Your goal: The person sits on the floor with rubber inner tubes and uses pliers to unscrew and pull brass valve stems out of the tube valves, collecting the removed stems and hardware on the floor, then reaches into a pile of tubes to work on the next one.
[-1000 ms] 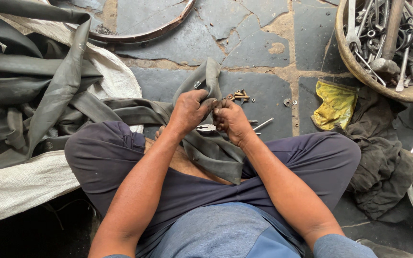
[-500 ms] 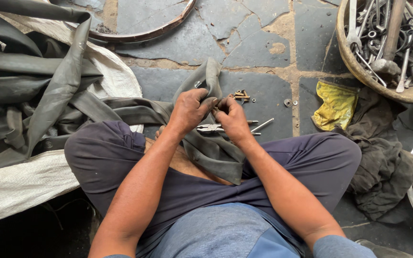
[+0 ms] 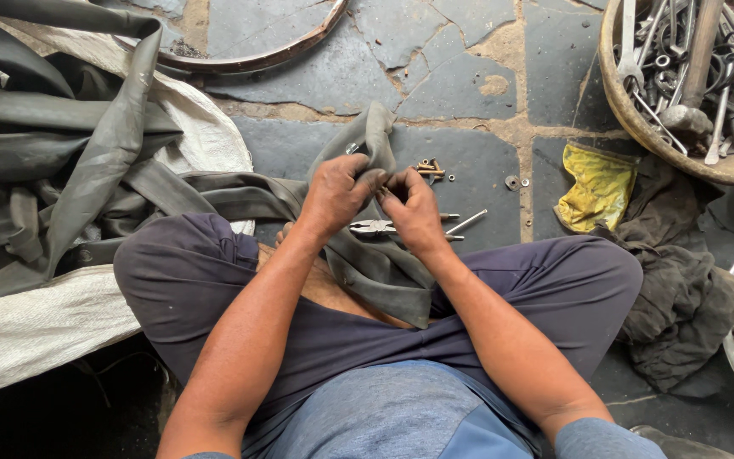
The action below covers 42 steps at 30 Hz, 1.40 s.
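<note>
Person sits cross-legged on stone floor [image 3: 460,76], both hands up front w/ a grey rubber inner tube [image 3: 367,255] draped over the lap. Left hand [image 3: 337,194]: grip clamped on a fold of the tube near its raised end. Right hand [image 3: 414,211]: fingers pinched together on the same fold, just beside the left, knuckles nearly touching. Tube runs from the hands left to a heap of more tubes [image 3: 53,161] lying on a white sack [image 3: 36,331]. Pliers [image 3: 375,227] lie on the floor under the hands, w/ small brass bits [image 3: 428,168] & a washer [image 3: 512,182] near. Yellow cloth [image 3: 595,185] & dark rag [image 3: 673,289] to the right; basket of tools [image 3: 690,68] top right; metal rim [image 3: 248,59] top centre.
</note>
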Tool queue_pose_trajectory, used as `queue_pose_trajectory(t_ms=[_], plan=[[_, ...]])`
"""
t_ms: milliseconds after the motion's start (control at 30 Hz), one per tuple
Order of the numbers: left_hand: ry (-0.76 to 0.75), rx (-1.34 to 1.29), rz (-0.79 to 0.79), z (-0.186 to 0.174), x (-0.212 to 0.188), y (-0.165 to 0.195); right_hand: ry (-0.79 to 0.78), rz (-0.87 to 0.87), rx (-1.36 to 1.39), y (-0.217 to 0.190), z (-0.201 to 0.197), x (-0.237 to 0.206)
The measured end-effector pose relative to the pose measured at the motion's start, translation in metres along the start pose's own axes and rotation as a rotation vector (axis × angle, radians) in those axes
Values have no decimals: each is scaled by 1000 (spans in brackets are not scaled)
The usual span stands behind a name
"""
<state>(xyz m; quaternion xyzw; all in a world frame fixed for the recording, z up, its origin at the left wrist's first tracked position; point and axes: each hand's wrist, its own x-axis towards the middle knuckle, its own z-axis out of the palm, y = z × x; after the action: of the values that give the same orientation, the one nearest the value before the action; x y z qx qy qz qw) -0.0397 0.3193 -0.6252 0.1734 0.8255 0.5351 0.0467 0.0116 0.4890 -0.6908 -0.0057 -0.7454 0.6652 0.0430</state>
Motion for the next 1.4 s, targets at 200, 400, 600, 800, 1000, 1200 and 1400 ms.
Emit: queue_pose_trajectory(t_ms=[200,400,600,800,1000,1200,1400], plan=[[17,83,63,-1,0,1,-208,708,703,-7,-9,3],[-10,62,-9,-1,0,1,-238,489,680,-5,-14,3],[-7,68,21,-2,-1,0,-214,694,702,-8,-12,4],[-28,14,-77,-2,1,2,-224,553,621,-10,-10,0],[17,60,51,-2,0,0,-229,691,741,-9,-10,3],[-5,76,26,-1,0,-1,-111,484,436,-11,-7,1],[9,67,45,-2,0,0,-206,677,679,-14,-8,2]])
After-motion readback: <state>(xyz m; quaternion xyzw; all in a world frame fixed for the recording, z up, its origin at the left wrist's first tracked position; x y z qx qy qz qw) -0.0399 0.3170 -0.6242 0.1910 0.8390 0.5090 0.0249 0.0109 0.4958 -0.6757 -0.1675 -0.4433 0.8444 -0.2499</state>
